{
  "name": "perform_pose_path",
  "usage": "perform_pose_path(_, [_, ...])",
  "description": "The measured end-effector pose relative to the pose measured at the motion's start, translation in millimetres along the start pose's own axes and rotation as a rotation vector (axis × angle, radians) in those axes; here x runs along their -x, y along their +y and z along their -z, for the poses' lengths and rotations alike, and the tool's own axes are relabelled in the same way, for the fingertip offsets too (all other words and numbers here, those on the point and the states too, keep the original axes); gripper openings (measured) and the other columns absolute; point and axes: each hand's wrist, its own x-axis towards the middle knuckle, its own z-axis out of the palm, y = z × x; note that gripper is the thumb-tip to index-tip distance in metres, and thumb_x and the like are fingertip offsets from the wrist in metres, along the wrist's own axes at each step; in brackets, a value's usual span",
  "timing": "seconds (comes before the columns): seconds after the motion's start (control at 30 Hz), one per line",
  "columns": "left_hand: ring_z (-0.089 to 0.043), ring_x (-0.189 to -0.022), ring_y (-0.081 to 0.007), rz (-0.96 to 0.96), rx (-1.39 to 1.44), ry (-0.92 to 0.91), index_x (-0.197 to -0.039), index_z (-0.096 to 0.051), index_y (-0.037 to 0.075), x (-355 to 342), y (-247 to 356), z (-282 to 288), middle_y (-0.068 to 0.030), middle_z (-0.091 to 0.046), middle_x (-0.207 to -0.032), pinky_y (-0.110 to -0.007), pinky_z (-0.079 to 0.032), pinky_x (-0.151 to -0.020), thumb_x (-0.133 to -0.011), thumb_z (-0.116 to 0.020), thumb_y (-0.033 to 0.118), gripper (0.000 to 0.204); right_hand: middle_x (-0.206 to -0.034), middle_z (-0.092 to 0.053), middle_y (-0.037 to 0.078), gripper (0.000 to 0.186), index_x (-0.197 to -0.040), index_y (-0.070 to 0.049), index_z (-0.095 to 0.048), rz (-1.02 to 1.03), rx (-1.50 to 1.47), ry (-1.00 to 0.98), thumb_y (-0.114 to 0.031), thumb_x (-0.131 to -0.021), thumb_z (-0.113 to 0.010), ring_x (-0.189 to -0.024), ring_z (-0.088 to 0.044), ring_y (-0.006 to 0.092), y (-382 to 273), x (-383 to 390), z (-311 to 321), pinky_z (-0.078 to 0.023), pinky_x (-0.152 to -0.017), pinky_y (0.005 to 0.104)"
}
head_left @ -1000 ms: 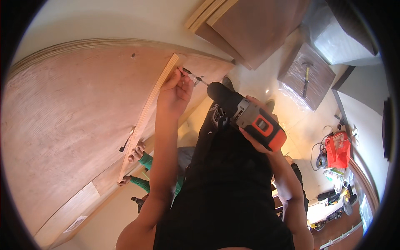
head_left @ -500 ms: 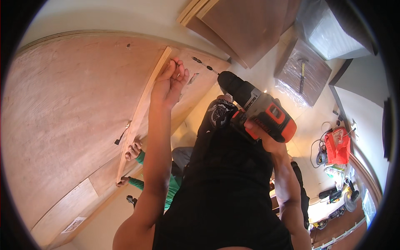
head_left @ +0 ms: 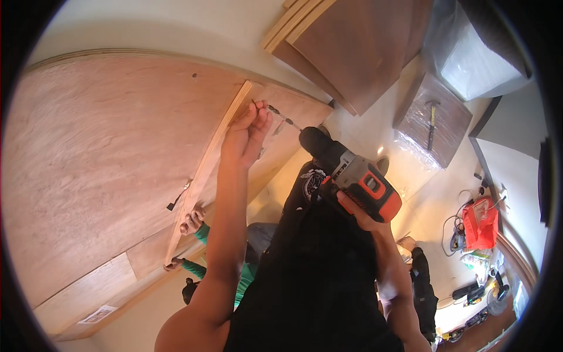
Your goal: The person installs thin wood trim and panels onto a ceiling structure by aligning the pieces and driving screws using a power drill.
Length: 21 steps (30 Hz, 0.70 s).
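My right hand (head_left: 360, 212) is wrapped round the grip of a black, grey and orange cordless drill (head_left: 352, 176). Its long driver bit (head_left: 282, 117) points up and left, the tip close to the fingertips of my left hand (head_left: 247, 132). Those fingers pinch a thin dark screw (head_left: 254, 103), which pokes out toward a narrow wooden strip (head_left: 205, 155). The strip lies across a large plywood panel (head_left: 105, 152). Lower down, a co-worker's hand (head_left: 192, 223) in a green sleeve rests at the strip, and a second hand (head_left: 173, 264) is at its lower end.
Brown boards (head_left: 358, 47) lean at the top. A hammer (head_left: 432, 126) lies on a plastic-wrapped board (head_left: 448, 108). On the right are a red bag (head_left: 481, 223), cables and several power tools (head_left: 475, 293). A small dark fitting (head_left: 171, 206) is on the panel.
My left hand has closed from loosely curled fingers into a pinch. The drill has moved left and down in the picture, its bit tip now next to those fingers. The view has shifted slightly.
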Motion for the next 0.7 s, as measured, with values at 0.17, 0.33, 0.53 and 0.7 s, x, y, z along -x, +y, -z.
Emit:
perform_pose_path(0.17, [-0.068, -0.089, -0.0093, -0.019, -0.024, 0.036, -0.107, -0.067, 0.003, -3, 0, 0, -0.0077, -0.070, -0.111, -0.031, -0.056, -0.090, -0.099, -0.068, 0.013, 0.013, -0.094, -0.071, 0.007, 0.021, -0.103, -0.005, -0.072, 0.132, 0.088, 0.011, -0.012, -0.084, -0.080, -0.085, -0.069, 0.0207, -6, -5, -3, -0.054, -0.075, 0.0340])
perform_pose_path(0.33, [-0.066, -0.087, -0.0095, -0.009, -0.061, 0.055, -0.106, -0.068, 0.007, -5, -1, 4, -0.0036, -0.070, -0.109, -0.032, -0.055, -0.090, -0.097, -0.071, 0.017, 0.013, -0.093, -0.071, 0.008, 0.023, -0.099, -0.005, -0.073, 0.177, 0.149, 0.034, -0.015, -0.081, -0.083, -0.084, -0.069, 0.0245, -14, -16, -4, -0.054, -0.074, 0.0354])
perform_pose_path(0.53, [-0.064, -0.088, -0.0096, 0.018, -0.044, 0.023, -0.105, -0.068, 0.009, -1, 2, 2, -0.0018, -0.070, -0.108, -0.033, -0.054, -0.092, -0.097, -0.071, 0.019, 0.013, -0.127, -0.064, 0.018, 0.060, -0.134, 0.001, -0.056, 0.114, 0.001, -0.077, -0.013, -0.080, -0.078, -0.108, -0.066, 0.0354, -19, -23, -5, -0.052, -0.092, 0.0397])
perform_pose_path(0.7, [-0.063, -0.088, -0.0097, 0.040, -0.029, 0.020, -0.104, -0.069, 0.011, -3, 2, 3, -0.0002, -0.070, -0.107, -0.033, -0.053, -0.093, -0.096, -0.072, 0.021, 0.013, -0.118, -0.066, 0.017, 0.048, -0.123, 0.001, -0.062, 0.231, 0.039, 0.004, -0.011, -0.080, -0.079, -0.100, -0.068, 0.0332, -19, -27, -14, -0.053, -0.087, 0.0386])
